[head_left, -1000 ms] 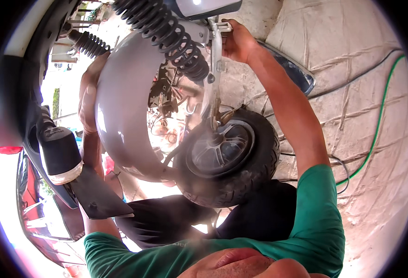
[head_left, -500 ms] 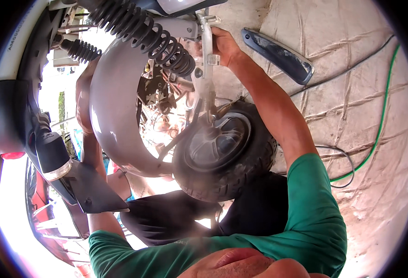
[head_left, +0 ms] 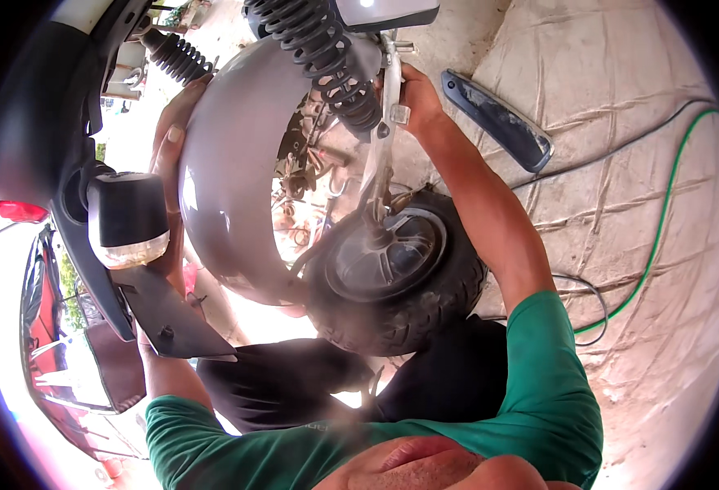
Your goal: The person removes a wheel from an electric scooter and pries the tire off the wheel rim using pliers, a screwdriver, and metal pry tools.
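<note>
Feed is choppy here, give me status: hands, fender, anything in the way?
Left hand flat on grey fender. Right hand grips metal bracket by shock spring. Wheel close below; nothing blocking.

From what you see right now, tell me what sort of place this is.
Probably an outdoor, informal scooter repair spot. A scooter's rear wheel and grey mudguard are under the person's hands, on a cracked concrete floor with a green hose and a loose dark trim panel lying on it.

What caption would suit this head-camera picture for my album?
Left hand steadies a scooter's grey rear fender; right hand grips the metal bracket beside the black shock spring, above the wheel.
</note>
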`<move>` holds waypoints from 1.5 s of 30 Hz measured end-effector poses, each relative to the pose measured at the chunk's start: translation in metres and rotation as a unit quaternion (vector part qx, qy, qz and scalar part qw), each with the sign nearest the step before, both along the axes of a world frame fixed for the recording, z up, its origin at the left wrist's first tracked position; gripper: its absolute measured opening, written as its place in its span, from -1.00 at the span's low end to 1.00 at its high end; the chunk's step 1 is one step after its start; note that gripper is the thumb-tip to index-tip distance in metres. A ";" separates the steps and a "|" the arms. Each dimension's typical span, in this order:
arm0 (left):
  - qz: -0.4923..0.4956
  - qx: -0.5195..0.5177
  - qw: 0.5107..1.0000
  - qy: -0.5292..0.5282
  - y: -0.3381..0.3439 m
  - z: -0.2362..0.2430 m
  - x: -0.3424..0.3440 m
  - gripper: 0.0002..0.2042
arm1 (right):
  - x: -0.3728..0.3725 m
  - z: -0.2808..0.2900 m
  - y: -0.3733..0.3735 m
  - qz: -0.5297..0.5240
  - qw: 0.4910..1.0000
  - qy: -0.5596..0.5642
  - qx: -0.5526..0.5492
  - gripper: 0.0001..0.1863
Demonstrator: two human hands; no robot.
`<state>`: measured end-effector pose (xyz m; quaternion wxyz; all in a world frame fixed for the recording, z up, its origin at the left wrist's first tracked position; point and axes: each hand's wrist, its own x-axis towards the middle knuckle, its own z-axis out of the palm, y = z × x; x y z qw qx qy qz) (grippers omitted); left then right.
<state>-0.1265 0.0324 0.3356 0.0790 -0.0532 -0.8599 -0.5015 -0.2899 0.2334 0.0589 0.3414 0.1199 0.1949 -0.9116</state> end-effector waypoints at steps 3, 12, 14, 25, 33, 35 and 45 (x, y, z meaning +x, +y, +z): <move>0.006 0.002 1.000 -0.001 0.000 0.001 0.000 -0.32 | -0.001 0.004 0.003 -0.026 0.999 0.034 -0.010 -0.56; -0.023 -0.024 0.999 -0.008 -0.013 0.008 -0.002 -0.33 | -0.009 0.004 -0.004 -0.024 0.999 0.027 -0.031 -0.60; -0.041 -0.014 0.999 -0.012 -0.014 0.008 -0.003 -0.34 | -0.006 0.006 -0.004 -0.023 0.998 0.020 -0.046 -0.61; -0.021 0.005 1.000 -0.005 -0.011 -0.005 -0.001 -0.36 | 0.002 -0.008 -0.008 0.038 0.988 0.004 -0.147 -0.51; 0.089 -0.078 0.993 -0.019 -0.009 -0.021 0.106 -0.38 | -0.010 -0.030 -0.003 0.055 0.975 0.098 -0.193 -0.61; 0.127 -0.089 0.984 -0.085 -0.012 -0.026 0.146 -0.39 | -0.001 0.009 0.001 0.056 0.998 0.006 -0.004 -0.56; 0.159 0.022 0.893 -0.420 -0.048 -0.149 0.245 -0.42 | 0.007 0.011 -0.008 0.183 0.904 0.115 -0.369 -0.59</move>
